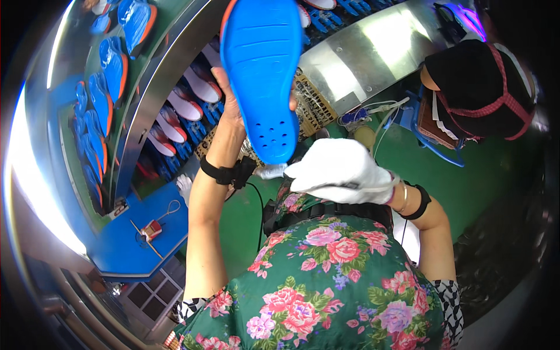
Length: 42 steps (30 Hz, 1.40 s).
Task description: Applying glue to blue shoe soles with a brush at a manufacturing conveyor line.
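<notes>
One bare left hand (pixel 231 108) is holding one large blue, foot-shaped moulded insole (pixel 262 81), its thumb pressing at one side edge and its fingertips showing at the other, so the fingers are closing around the narrow middle from behind. The insole is hanging raised in front of the body, with its holed face showing. Its long axis is running almost straight up and down the view; the rounded heel, with its cluster of small holes, is pointing back toward the wearer, and the wider toe end is pointing away, reaching the upper edge.

One right hand in a white fabric glove (pixel 341 172) is hovering just beside the heel. One small, pale greyish object (pixel 271 171) is lying by its fingertips; whether the fingers are gripping it, I cannot tell. Two black wrist straps are circling the forearms, one on each.

At least four white-faced insoles with red edges (pixel 201 86) are standing in the rack beyond, and at least five blue insoles with orange edges (pixel 114 67) are lining the left side.
</notes>
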Tool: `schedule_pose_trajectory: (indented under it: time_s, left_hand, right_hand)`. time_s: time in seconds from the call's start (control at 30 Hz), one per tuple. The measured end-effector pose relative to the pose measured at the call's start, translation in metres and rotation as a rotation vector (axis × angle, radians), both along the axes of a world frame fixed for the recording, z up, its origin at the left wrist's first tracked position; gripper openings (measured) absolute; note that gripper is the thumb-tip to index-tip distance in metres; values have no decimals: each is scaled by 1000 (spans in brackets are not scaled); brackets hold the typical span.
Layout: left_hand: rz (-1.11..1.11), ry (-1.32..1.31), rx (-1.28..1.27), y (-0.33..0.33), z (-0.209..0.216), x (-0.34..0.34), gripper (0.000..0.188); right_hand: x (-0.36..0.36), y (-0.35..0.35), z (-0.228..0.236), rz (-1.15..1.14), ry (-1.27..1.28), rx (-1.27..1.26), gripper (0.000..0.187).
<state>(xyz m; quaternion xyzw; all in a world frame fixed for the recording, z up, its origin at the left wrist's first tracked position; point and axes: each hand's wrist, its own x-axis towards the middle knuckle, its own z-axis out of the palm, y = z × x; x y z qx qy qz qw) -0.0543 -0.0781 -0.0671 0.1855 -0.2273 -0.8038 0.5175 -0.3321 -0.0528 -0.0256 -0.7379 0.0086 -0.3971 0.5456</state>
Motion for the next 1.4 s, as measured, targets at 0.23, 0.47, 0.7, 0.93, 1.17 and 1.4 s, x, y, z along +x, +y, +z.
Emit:
schedule_pose_trajectory:
  time_s: [0.23, 0.47, 0.7, 0.93, 1.17, 1.4]
  left_hand:
    - [-122, -231, 171, -2, 12, 1, 143]
    - [-162, -493, 229, 0, 14, -1, 132]
    - [-122, 320, 252, -8, -17, -13, 114]
    - [241, -141, 222, 21, -27, -74, 56]
    - [-15, -317, 355, 49, -35, -56, 55]
    - [246, 588, 206, 69, -17, -80, 85]
  right_hand:
    - [3, 1, -1, -80, 252, -471, 48]
    - [6, -18, 6, -128, 193, -206, 28]
    - [-12, -32, 17, -197, 84, 567, 15]
    - [-20, -64, 32, -494, 285, 86, 15]
    - [-29, -54, 29, -444, 360, -142, 18]
    - [-32, -37, 22, -595, 205, -115, 19]
